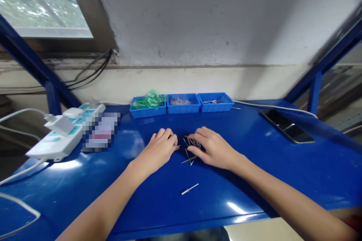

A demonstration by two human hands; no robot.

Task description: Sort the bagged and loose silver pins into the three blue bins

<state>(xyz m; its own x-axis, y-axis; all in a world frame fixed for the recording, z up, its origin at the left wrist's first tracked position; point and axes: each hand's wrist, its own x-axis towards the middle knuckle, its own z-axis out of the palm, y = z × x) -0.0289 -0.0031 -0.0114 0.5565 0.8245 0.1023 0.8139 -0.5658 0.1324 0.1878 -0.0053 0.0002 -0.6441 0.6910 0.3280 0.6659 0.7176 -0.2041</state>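
A loose pile of silver blind rivets [192, 159] lies on the blue table in front of me. My right hand [212, 146] rests over the pile's right side, thumb and fingers apart and curved about the rivets, partly hiding them. Left of the pile, my left hand [162, 145] is closed with its knuckles up. A thin silver tip, seemingly a rivet's, pokes out by its fingertips; the rest is hidden in the hand. Nearer to me, a single rivet [189, 189] lies apart from the others.
At the back stand three blue bins: one with green plastic wrap [148, 112], a middle bin [183, 109] and a right bin [217, 107] with metal pieces. A power strip [46, 150] and a pixelated phone-like object [102, 133] are left; a dark phone [287, 125] lies right.
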